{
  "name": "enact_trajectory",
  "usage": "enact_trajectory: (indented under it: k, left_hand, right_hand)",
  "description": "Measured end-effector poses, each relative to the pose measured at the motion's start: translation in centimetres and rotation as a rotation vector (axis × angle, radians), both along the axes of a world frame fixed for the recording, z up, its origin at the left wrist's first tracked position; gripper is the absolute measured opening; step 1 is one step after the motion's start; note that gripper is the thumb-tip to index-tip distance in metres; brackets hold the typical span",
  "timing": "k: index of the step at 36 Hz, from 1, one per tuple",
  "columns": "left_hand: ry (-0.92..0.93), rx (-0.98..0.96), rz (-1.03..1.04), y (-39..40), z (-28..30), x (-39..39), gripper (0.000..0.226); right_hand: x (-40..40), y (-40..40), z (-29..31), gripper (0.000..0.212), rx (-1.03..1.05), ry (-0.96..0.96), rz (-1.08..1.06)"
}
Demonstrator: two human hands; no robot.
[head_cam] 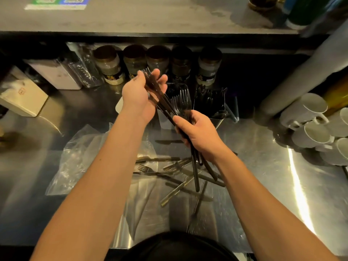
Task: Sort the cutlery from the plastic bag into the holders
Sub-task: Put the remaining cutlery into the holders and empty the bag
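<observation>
Head view: looking straight down at a shiny steel table that fills most of the frame
Shelf: grey ledge across the top of the frame, bottles in its upper right corner
Plastic bag: clear bag lying flat and crumpled, lower left of centre, running under the loose cutlery
Mugs: white mugs stacked on their sides at the right edge
Jars: row of spice jars along the back, just below the ledge
Holders: two dark holders side by side at centre, both pretty full; the left holder shows fork tines, the right holder has dark pieces I can't really make out
Loose cutlery: pile of forks and knives criss-crossed on the bag, lower centre
Bundle: a handful of dark-handled pieces, held slanting in front of the left holder, above the table
Left hand: left hand has its grip curled round the upper end of the bundle, tines poking out past the fingers
Right hand: right hand has its grip wrapped round the lower end, handles sticking out below it over the pile
</observation>
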State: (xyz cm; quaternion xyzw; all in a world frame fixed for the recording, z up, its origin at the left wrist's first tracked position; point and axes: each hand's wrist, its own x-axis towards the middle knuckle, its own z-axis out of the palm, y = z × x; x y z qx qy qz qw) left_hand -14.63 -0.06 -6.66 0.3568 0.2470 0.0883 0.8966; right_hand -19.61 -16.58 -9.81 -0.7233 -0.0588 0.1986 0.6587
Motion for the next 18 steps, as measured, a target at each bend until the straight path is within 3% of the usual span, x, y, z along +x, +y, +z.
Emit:
enact_trajectory:
  k: [3, 5, 8, 10, 13, 15, 18]
  left_hand:
    - [-0.154, -0.118, 0.145, 0.8, 1.6, 0.7, 0.027]
    - [-0.227, -0.095, 0.262, 2.0, 2.8, 1.3, 0.022]
    - [-0.196, 0.292, 0.273, 3.0, 4.1, 1.5, 0.023]
    - [-0.042, 0.667, 0.028, 1.6, 4.1, 1.0, 0.029]
    - [0.097, 1.076, -0.547, -1.2, 2.5, -0.5, 0.032]
    - [0.097, 1.184, -0.769, -2.0, 0.8, -1.2, 0.034]
    - [0.069, 1.135, -0.728, -2.1, -0.3, -1.5, 0.036]
  right_hand:
    - [0.4, -0.5, 0.1, 0.02, -0.03, -0.008, 0.006]
    - [0.5, -1.2, -0.1, 0.02, -0.044, -0.014, 0.008]
    - [0.5, -1.9, 0.0, 0.022, 0.038, 0.046, 0.03]
    - [0.6, -1.8, 0.2, 0.027, 0.134, 0.104, 0.025]
    - [1.0, -1.3, 0.7, 0.033, 0.226, 0.132, 0.003]
    - [1.2, -1.2, 0.8, 0.022, 0.217, 0.098, 0.006]
    - [1.4, -1.5, 0.5, 0.021, 0.183, 0.068, 0.014]
